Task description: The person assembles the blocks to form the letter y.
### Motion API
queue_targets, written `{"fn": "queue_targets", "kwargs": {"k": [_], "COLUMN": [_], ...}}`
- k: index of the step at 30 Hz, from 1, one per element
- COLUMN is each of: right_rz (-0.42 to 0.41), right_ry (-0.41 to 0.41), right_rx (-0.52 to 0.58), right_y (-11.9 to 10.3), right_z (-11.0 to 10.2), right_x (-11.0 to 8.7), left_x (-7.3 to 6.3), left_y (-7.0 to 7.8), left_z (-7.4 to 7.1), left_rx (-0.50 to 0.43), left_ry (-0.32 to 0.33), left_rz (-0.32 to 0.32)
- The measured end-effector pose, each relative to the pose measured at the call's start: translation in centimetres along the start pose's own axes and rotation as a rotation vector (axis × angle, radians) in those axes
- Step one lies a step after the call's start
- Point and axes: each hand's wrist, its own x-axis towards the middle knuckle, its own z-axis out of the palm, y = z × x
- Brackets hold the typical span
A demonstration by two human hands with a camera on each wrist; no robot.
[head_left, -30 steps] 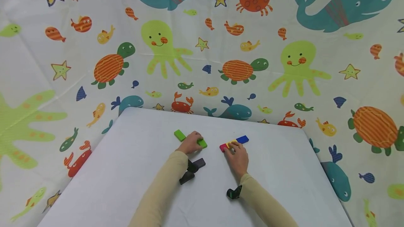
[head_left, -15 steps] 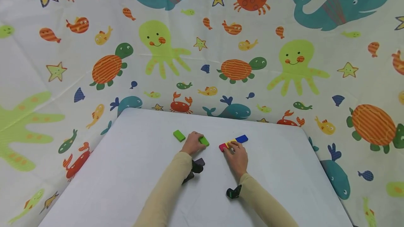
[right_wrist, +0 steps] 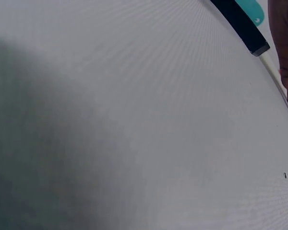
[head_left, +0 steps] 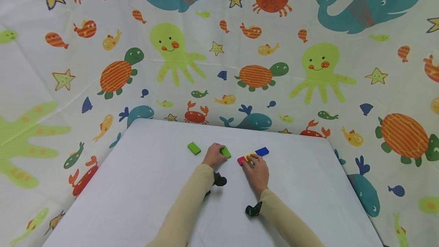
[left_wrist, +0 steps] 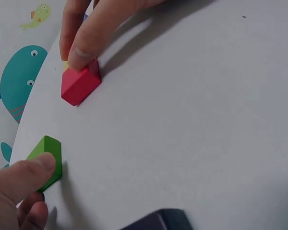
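- Nearest bit first: the left sleeve [head_left: 186, 205] has drifted toward 3 o'clock over the last second, so just a sliver of a dark piece [head_left: 208, 193] pokes out beside it (way more of that was showing before).
- Right sleeve [head_left: 288, 216] and right hand [head_left: 258, 172] look basically parked, same spot as a second ago. The fingers are curled, gripping a row of blocks about where red meets yellow.
- That row's long axis runs 8 to 2 o'clock: red block [head_left: 241, 161] at the 8 end, yellow block [head_left: 249, 157] in the middle, partly under the fingers, blue block [head_left: 262, 151] at the 2 end.
- Left hand [head_left: 213, 156] is pinching a green block [head_left: 226, 153], thumb pressed on it in the left wrist view. Both have slid toward 2 o'clock since the first frame.
- So the pinched block now sits at 10 o'clock from the red one, near but with a gap. Its long axis goes roughly 11 to 5, the 5 end aimed my way.
- The spare green block [head_left: 194, 148] lies at 9 o'clock from the pinched one, long axis about 10 to 4. The gap between those two has grown.
- Behind everything, past the table's far edge: sea-creature cloth [head_left: 205, 52].
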Motion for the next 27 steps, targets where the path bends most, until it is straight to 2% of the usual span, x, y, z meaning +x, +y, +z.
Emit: {"fn": "queue_targets", "kwargs": {"k": [5,10,13,19,27], "right_rz": [0.002,-0.019,-0.028,-0.027,-0.023], "right_ry": [0.004,0.008,0.011,0.001,-0.007], "right_rx": [-0.004,-0.006,-0.005,-0.015,-0.024], "right_y": [0.1,0.2,0.2,0.4,0.5], "right_z": [0.1,0.1,0.1,0.1,0.1], "right_x": [0.0,0.0,0.0,0.2,0.3], "left_x": [0.4,0.9,1.2,1.4,1.6], "left_y": [0.2,0.4,0.8,1.3,2.1], "left_z": [0.4,0.8,1.0,1.6,2.4], "left_rx": [0.013,0.067,0.033,0.002,-0.007], "left_ry": [0.003,0.051,0.067,0.032,0.094], "left_rz": [0.003,0.038,0.048,0.009,0.016]}}
